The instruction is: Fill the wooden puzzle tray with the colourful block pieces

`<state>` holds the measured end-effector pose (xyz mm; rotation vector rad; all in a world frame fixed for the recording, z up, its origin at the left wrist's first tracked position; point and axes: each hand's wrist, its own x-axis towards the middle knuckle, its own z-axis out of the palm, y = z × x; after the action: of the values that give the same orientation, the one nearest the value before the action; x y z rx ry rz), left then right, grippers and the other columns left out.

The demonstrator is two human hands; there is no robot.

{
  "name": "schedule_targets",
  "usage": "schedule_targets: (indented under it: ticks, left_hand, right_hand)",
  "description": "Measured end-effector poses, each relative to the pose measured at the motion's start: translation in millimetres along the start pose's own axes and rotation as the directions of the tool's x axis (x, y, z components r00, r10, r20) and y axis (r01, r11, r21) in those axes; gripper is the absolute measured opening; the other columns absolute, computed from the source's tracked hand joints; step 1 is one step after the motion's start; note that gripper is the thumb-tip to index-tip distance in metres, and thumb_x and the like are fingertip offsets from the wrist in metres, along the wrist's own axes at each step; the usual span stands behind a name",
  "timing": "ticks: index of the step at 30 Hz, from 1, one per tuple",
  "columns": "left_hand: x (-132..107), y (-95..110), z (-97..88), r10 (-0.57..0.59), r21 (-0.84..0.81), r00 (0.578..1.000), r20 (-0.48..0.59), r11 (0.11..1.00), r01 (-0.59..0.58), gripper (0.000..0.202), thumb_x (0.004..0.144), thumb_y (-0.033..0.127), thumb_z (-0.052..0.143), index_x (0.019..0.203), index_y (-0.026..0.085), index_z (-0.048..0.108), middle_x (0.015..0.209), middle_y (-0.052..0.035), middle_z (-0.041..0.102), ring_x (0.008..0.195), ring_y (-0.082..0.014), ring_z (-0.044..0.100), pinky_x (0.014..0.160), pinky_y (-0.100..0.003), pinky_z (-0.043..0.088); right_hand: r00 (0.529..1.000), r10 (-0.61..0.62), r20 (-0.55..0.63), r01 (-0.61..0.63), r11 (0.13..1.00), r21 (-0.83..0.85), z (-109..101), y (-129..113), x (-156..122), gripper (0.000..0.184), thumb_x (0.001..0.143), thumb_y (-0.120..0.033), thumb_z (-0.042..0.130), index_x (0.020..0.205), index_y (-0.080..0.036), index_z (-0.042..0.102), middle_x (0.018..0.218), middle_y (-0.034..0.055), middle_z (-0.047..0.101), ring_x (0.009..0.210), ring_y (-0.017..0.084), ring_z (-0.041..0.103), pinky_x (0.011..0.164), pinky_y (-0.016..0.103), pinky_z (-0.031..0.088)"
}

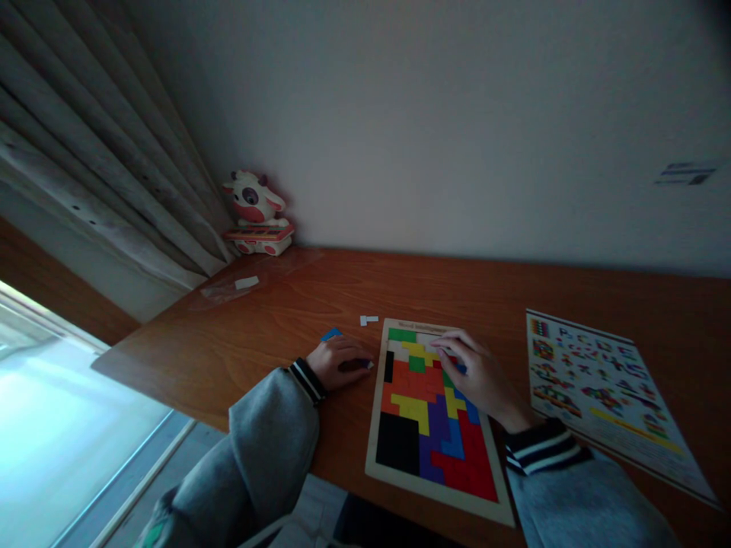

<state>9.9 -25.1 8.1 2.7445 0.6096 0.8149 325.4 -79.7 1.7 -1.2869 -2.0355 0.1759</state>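
A wooden tray puzzle (371,457) lies on the table, largely filled with coloured block pieces; black gaps show at its lower left and left side. Over its upper right part is my right hand (477,377), thumb and fingertips close together at the end of a white puzzle piece (423,338) near the top edge. My left hand (336,362) rests on the table left of the tray, fingers curled round a small puzzle piece (370,364), mostly hidden, with a pale end and a dark purplish part. Behind that hand a blue puzzle piece (331,334) peeks out.
A white puzzle piece (368,320) lies by the tray's upper left corner. On the right is a printed pattern sheet (605,388). A cow toy (260,213) stands at the back left, near clear plastic wrapping (220,293). The wooden table (274,335) meets a wall.
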Motion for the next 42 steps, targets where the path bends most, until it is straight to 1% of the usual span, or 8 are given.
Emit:
schedule_targets:
  ticks: [9, 17, 21, 25, 28, 30, 34, 42]
  left_hand:
    - [-0.1, -0.7, 3.2, -0.031, -0.014, 0.994, -0.107, 0.999, 0.030, 0.025, 0.091, 0.020, 0.058, 0.114, 0.019, 0.066, 0.107, -0.0079, 0.073, 0.097, -0.0165, 0.071, 0.087, -0.029, 0.059]
    - [2.9, -4.2, 7.3, 0.077, 0.044, 0.991, -0.110, 0.996, -0.072, 0.023, 0.094, 0.015, 0.054, 0.113, 0.018, 0.066, 0.113, -0.0097, 0.070, 0.103, -0.0168, 0.069, 0.090, -0.030, 0.059]
    - [10.5, -2.2, 11.2, 0.007, -0.017, 0.975, -0.220, 1.000, -0.011, 0.020, 0.096, 0.017, 0.053, 0.106, 0.020, 0.070, 0.117, -0.0093, 0.067, 0.104, -0.0167, 0.068, 0.092, -0.031, 0.058]
    - [25.3, -0.2, 21.6, -0.128, -0.092, 0.930, -0.345, 0.990, 0.102, 0.016, 0.093, 0.023, 0.059, 0.103, 0.020, 0.072, 0.121, -0.0094, 0.065, 0.100, -0.0178, 0.069, 0.089, -0.033, 0.061]
    - [37.8, 0.0, 31.3, -0.259, -0.183, 0.897, -0.359, 0.962, 0.204, 0.029, 0.092, 0.031, 0.060, 0.117, 0.018, 0.067, 0.132, -0.0131, 0.059, 0.098, -0.0204, 0.070, 0.081, -0.035, 0.064]
    - [44.9, -0.1, 36.0, -0.298, -0.216, 0.891, -0.342, 0.948, 0.234, 0.032, 0.091, 0.035, 0.061, 0.116, 0.016, 0.067, 0.136, -0.0148, 0.056, 0.098, -0.0215, 0.070, 0.079, -0.036, 0.065]
    - [53.1, 3.9, 37.7, -0.304, -0.233, 0.885, -0.354, 0.945, 0.231, 0.023, 0.092, 0.033, 0.061, 0.099, 0.015, 0.074, 0.132, -0.0143, 0.060, 0.099, -0.0216, 0.069, 0.086, -0.039, 0.063]
    - [59.7, 32.4, 39.6, -0.260, -0.427, 0.903, -0.341, 0.899, 0.097, 0.017, 0.091, 0.025, 0.063, 0.102, 0.018, 0.073, 0.119, -0.0119, 0.066, 0.108, -0.0222, 0.066, 0.093, -0.040, 0.058]
  right_hand:
    - [1.000, -0.006, 0.000, 0.006, 1.000, -0.005, 2.4, 2.8, -0.4, 0.018, 0.095, -0.027, 0.049, 0.107, -0.024, 0.063, 0.107, 0.0071, 0.061, 0.105, 0.023, 0.059, 0.094, 0.043, 0.049]
    - [1.000, -0.013, -0.005, 0.013, 1.000, 0.000, 0.1, -0.6, 0.7, 0.018, 0.096, -0.026, 0.048, 0.106, -0.023, 0.063, 0.106, 0.0075, 0.060, 0.103, 0.023, 0.059, 0.093, 0.042, 0.049]
    - [1.000, -0.011, -0.015, 0.011, 1.000, -0.001, 0.5, -0.6, 0.5, 0.018, 0.096, -0.027, 0.048, 0.105, -0.024, 0.063, 0.105, 0.0069, 0.061, 0.103, 0.023, 0.060, 0.092, 0.042, 0.050]
    - [1.000, -0.004, -0.011, 0.004, 1.000, -0.008, 1.1, 0.4, -0.1, 0.020, 0.095, -0.026, 0.049, 0.108, -0.026, 0.064, 0.106, 0.0064, 0.062, 0.105, 0.023, 0.061, 0.091, 0.042, 0.050]
    - [1.000, 0.007, -0.008, -0.007, 1.000, -0.010, 1.0, 0.5, -0.1, 0.022, 0.095, -0.026, 0.048, 0.109, -0.026, 0.065, 0.107, 0.0063, 0.063, 0.105, 0.024, 0.060, 0.092, 0.043, 0.050]
    - [1.000, 0.010, -0.013, -0.010, 1.000, -0.006, 0.8, 0.5, 0.1, 0.022, 0.094, -0.027, 0.049, 0.108, -0.026, 0.065, 0.105, 0.0063, 0.063, 0.103, 0.023, 0.061, 0.092, 0.043, 0.050]
    - [1.000, 0.018, -0.018, -0.018, 1.000, 0.005, 0.9, 1.5, 0.6, 0.021, 0.095, -0.027, 0.049, 0.107, -0.024, 0.065, 0.105, 0.0074, 0.063, 0.102, 0.023, 0.061, 0.092, 0.043, 0.050]
    - [0.996, 0.088, 0.004, -0.086, 0.965, 0.248, -1.4, -14.9, 5.8, 0.026, 0.095, -0.036, 0.052, 0.116, -0.026, 0.063, 0.112, 0.0067, 0.066, 0.096, 0.020, 0.065, 0.088, 0.038, 0.054]
